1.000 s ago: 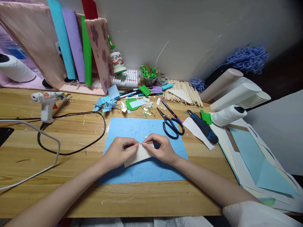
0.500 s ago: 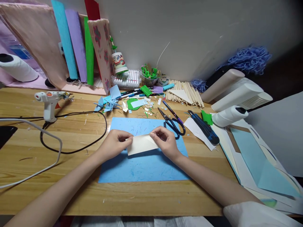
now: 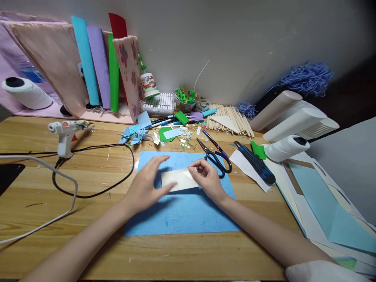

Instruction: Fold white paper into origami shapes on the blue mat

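Observation:
A folded piece of cream paper (image 3: 179, 179) lies on a blue sheet (image 3: 182, 207) in the middle of the wooden desk. My right hand (image 3: 209, 178) pinches the paper's right end between thumb and fingers. My left hand (image 3: 147, 184) is at the paper's left end with its fingers stretched out and spread, the thumb resting along the lower left edge; it grips nothing.
Black scissors (image 3: 216, 156) and a dark utility knife (image 3: 257, 167) lie just right of the blue sheet. A glue gun (image 3: 66, 131) with a black cord (image 3: 117, 182) sits at left. Paper scraps, wooden sticks (image 3: 227, 117), paper rolls (image 3: 286, 147) and stacked sheets (image 3: 320, 207) crowd the back and right.
My left hand let go of the paper's left end and opened its fingers. The paper was lifted slightly away from me and now lies flatter, held at the right end only.

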{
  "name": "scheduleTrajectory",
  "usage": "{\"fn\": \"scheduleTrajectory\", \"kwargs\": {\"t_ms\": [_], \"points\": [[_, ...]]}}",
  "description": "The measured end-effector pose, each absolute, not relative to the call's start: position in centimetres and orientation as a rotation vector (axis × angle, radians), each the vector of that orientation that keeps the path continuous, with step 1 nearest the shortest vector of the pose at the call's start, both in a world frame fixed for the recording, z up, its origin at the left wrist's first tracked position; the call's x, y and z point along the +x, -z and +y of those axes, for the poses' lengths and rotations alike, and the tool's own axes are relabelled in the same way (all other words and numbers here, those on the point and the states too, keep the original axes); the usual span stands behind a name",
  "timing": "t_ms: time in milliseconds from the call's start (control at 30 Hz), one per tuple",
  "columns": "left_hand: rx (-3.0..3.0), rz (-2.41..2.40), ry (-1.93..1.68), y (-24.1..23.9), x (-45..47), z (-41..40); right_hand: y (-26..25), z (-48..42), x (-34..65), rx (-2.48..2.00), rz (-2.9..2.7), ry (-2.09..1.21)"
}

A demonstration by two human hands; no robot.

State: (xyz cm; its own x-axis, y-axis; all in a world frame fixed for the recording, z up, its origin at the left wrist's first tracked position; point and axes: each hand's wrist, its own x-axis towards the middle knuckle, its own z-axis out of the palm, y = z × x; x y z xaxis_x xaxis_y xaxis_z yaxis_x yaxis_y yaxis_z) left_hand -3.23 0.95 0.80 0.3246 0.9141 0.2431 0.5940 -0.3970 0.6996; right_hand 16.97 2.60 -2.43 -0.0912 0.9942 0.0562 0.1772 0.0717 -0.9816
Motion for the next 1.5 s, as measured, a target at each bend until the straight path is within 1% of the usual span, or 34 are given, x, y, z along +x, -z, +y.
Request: {"fn": "scheduleTrajectory", "kwargs": {"t_ms": [100,200,300,433,567,700,867,1033,1200,1500], "points": [[2.326,1.149,-0.634,-0.1,-2.4,-0.1,2.4,2.4,16.8,-1.191,-1.494,-1.228],[2.314,1.16,-0.57,0.6,-2.1,-0.5,2.4,2.3,16.8,-1.143,-1.496,-1.32],[2.174,1.191,-0.584,0.7,-2.1,-0.4,2.4,2.4,16.9,-1.075,-1.452,-1.435],[1.916,1.209,-0.69,0.0,-2.1,0.1,2.6,2.4,16.9,-0.897,-1.401,-1.638],[1.645,1.135,-0.74,-0.4,-2.0,0.1,2.6,2.2,16.7,-0.836,-1.426,-1.713],[1.339,1.102,-0.69,-0.2,-2.2,0.2,2.5,2.0,16.6,-0.922,-1.435,-1.664],[1.008,1.126,-0.629,0.0,-2.6,0.8,2.2,1.9,16.8,-0.992,-1.478,-1.485],[0.987,1.165,-0.59,-0.3,-2.6,0.8,1.9,1.7,16.9,-1.051,-1.724,-1.343],[0.937,1.2,-0.634,-0.4,-2.7,0.7,1.8,1.8,17.1,-0.923,-1.879,-1.228],[0.762,1.086,-0.697,-0.5,-3.0,1.0,1.8,1.8,17.0,-0.84,-1.973,-1.215]]}}
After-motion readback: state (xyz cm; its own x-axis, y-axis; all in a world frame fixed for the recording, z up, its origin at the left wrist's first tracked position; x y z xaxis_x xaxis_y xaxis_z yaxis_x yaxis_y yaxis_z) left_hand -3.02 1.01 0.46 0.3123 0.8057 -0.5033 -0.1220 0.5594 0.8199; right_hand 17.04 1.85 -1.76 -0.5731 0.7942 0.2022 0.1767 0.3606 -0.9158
